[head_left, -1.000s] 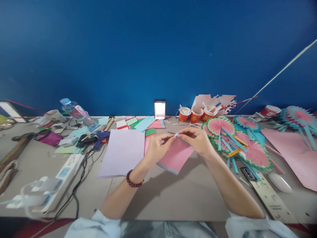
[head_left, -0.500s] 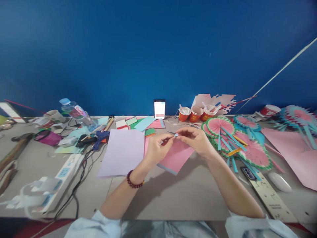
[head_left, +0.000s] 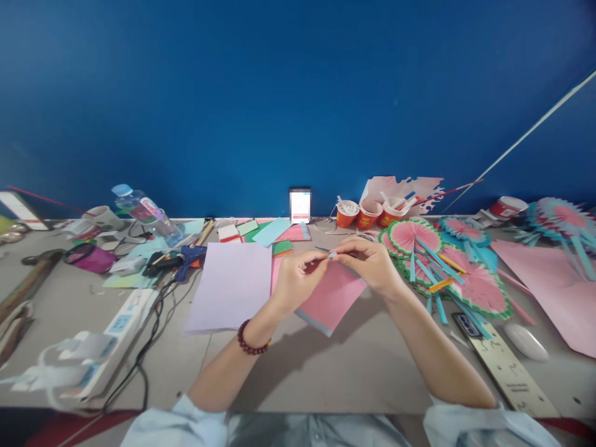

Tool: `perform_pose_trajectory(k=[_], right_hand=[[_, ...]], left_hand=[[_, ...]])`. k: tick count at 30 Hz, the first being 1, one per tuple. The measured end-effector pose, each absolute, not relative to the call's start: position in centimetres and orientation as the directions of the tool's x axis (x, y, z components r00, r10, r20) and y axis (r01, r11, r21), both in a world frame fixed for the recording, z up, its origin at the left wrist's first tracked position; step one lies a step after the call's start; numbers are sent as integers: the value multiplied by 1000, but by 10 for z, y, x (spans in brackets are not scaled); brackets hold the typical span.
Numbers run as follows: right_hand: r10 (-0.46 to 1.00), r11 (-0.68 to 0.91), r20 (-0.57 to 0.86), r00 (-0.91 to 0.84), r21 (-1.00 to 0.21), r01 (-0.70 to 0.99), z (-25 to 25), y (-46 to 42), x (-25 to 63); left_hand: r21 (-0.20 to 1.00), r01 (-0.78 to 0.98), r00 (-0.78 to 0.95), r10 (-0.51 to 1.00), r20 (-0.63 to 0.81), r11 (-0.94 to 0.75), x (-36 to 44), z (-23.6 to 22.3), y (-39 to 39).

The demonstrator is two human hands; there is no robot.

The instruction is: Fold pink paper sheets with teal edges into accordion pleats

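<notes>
Both hands meet above the middle of the grey table [head_left: 354, 366]. My left hand [head_left: 295, 279], with a dark red bead bracelet [head_left: 250, 340] on its wrist, pinches the top edge of a pink paper sheet [head_left: 331, 298] that has a light blue underside. My right hand [head_left: 370, 264] pinches the same edge just to the right. A small light blue paper tip [head_left: 331, 254] shows between the fingertips of the two hands. The sheet hangs tilted down toward me.
A lilac sheet [head_left: 230, 285] lies left of the hands. Pink-and-green paper fans [head_left: 437, 264] with blue strips lie at the right, a wooden ruler [head_left: 510, 372] and white mouse [head_left: 526, 343] nearer me. Orange cups [head_left: 367, 215], a phone [head_left: 300, 205], a water bottle [head_left: 146, 212], a glue gun [head_left: 179, 259] and a power strip [head_left: 118, 332] are around.
The pink sheet's lower corner has dropped a little toward me. Both hands stay pinched at its top edge, fingers shifting slightly.
</notes>
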State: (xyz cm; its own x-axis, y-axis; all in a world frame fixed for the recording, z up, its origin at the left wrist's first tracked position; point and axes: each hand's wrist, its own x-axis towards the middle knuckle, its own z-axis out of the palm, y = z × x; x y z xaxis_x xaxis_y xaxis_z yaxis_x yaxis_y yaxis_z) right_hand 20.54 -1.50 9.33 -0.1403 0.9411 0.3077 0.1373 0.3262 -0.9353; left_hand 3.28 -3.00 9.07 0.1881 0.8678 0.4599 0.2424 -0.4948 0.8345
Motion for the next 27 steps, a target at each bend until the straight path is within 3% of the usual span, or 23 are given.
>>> perform_pose_trajectory(k=[7,21,27], right_hand=[[954,289,277,-114,-952,100,96,-16,203],[959,277,269,-89,-957,93,92,-17,201],[987,159,158,-30,-986,44,89,-16,202]], left_hand=[[893,168,206,901,382,-417,33,90,-28],[910,189,261,912,316,-370,31,93,-28],[908,207,284,911,299,-363,30,92,-27]])
